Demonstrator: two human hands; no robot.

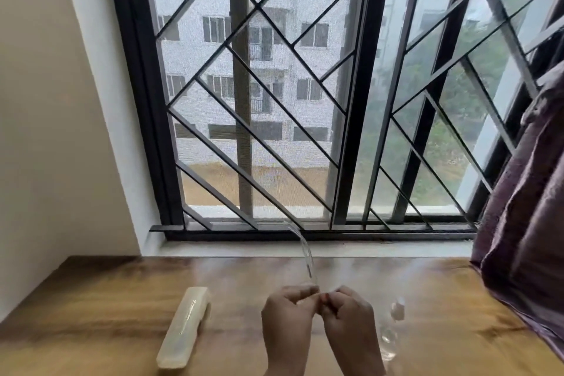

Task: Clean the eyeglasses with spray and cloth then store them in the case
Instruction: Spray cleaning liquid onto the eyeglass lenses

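The left hand (287, 311) and right hand (348, 311) meet with fingers curled, pinching the clear glasses (306, 256) between them; I cannot tell whether a cloth is in the pinch. The case (186, 327) lies left of the grip and the spray bottle (395, 314) just right of it. One temple juts away beyond the fingertips, so I judge it best to hold the frame and rub lightly.

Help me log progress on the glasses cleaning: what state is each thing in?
eyeglasses: held above the table, one clear temple pointing up.
left hand: pinching the eyeglasses.
right hand: pinching the eyeglasses.
case: lying on the table, untouched, apparently closed.
spray bottle: on the table, untouched; blurred.
curtain: gathered at the right.
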